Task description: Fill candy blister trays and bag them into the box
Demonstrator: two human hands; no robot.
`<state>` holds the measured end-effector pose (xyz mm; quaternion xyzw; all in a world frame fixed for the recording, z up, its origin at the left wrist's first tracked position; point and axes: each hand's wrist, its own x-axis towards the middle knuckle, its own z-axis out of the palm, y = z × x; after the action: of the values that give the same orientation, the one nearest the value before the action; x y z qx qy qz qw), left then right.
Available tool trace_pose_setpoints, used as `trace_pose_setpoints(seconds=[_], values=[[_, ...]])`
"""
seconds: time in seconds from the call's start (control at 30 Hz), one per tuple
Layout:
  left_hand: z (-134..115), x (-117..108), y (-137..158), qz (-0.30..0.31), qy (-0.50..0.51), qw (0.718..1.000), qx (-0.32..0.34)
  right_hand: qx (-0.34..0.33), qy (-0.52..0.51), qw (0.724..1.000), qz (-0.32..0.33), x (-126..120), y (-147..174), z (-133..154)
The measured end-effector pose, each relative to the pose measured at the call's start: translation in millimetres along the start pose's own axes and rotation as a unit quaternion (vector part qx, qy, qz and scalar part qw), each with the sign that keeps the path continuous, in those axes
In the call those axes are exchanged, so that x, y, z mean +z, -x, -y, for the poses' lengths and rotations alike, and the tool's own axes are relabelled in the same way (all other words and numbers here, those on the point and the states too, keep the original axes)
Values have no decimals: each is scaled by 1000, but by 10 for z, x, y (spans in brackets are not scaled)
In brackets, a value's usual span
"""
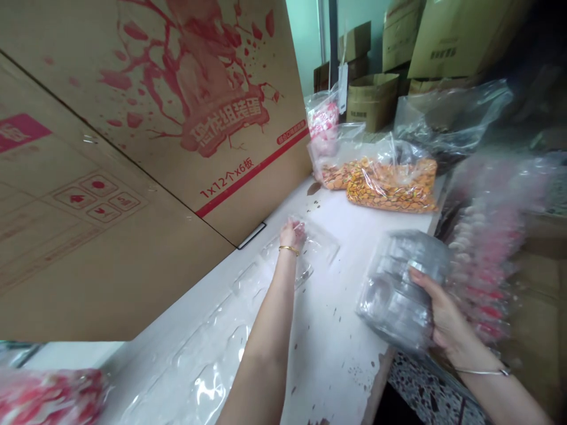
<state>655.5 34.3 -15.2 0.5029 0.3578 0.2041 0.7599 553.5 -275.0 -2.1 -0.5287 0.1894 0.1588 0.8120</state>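
My left hand, wearing a gold bracelet, reaches to the far end of a row of clear plastic trays on the white table. Its fingers are curled on the farthest clear plastic tray, and their tips are partly blurred. Off the table's right edge, my right hand grips a thick stack of nested clear plastic trays, thumb on top and fingers underneath. The stack is tilted and a little smeared by motion.
A large printed cardboard box stands along the table's left side. Bags of orange pieces and a pink-white bag sit at the far end. Red-and-white packets lie at lower left. Pink packages and cartons are at right.
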Motion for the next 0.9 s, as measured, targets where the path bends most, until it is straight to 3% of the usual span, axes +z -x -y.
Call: trace_pose_setpoints(seconds=[0.13,0.2,0.23,0.3,0.37,0.43,0.5,0.7,0.8,0.9], values=[[5,-242,154,-58,-58,995,49,85,-5,996,17,242,75,-36],[-46,-342,456,-29,-103,987,116,76,8,996,38,361,119,-61],[-80,-369,651,17,-138,979,148,62,18,997,51,417,145,-76],[-157,-377,1075,167,-210,947,177,27,38,996,82,519,202,-115],[-227,-342,1464,323,-232,907,137,-4,58,992,116,597,262,-160],[-270,-288,1742,399,-222,885,90,-22,69,987,141,643,318,-202],[-277,-229,1894,401,-208,890,63,-10,61,986,158,659,366,-231],[-163,-40,2036,323,-96,941,20,103,-59,978,169,598,414,-219],[-155,38,1987,291,-50,955,30,139,-105,977,121,483,362,-150],[-212,129,1688,239,-20,970,34,129,-103,985,47,283,272,-20]])
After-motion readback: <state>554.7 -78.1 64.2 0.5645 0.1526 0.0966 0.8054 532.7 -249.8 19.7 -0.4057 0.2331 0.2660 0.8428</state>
